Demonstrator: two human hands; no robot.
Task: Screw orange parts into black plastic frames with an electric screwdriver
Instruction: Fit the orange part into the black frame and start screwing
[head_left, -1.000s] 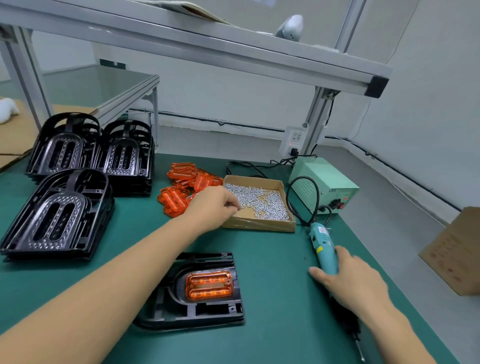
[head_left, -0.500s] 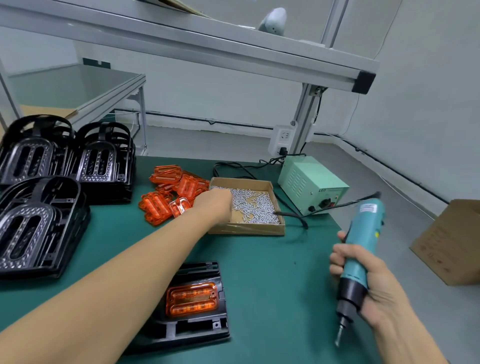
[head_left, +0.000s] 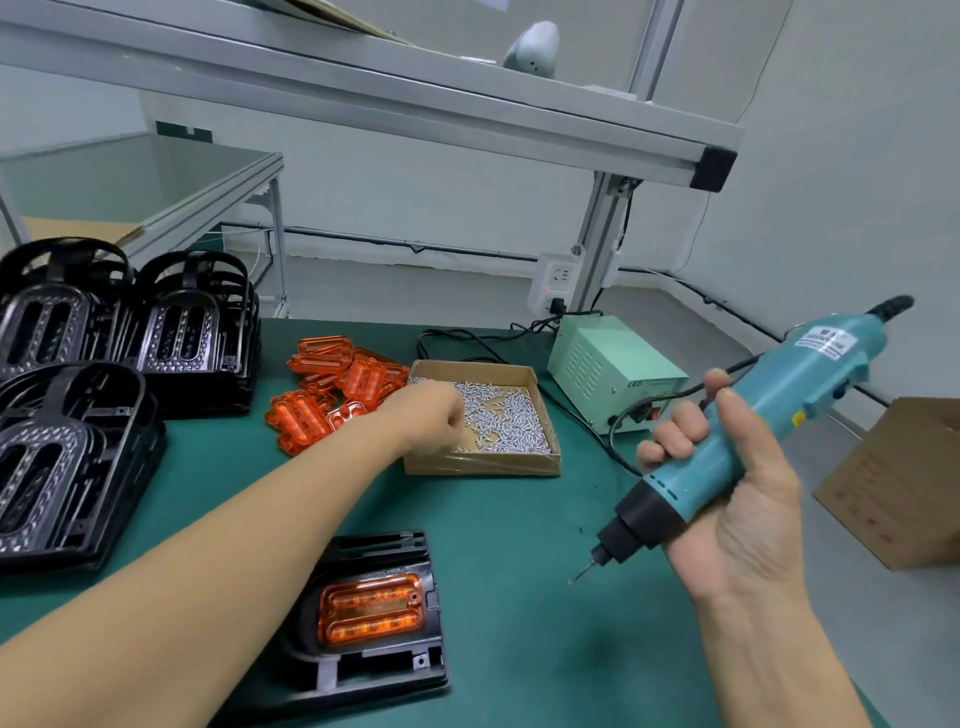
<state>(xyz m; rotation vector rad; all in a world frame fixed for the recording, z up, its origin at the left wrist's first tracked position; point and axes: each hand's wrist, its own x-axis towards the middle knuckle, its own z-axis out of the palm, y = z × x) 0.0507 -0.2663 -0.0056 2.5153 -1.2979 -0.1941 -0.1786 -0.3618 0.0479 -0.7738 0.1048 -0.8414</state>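
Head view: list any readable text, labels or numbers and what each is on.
"LED" on the front face of the pale green power supply box.
White label on the electric screwdriver held in the right hand: printed lines, too blurred to read.
Brown cardboard box at the right: faint printing on its side, unreadable.
No text shows on the screw box, where the left hand reaches, or on the black frame.

left hand (head_left: 431, 418) reaching, fingers curled, right hand (head_left: 727, 499) gripping
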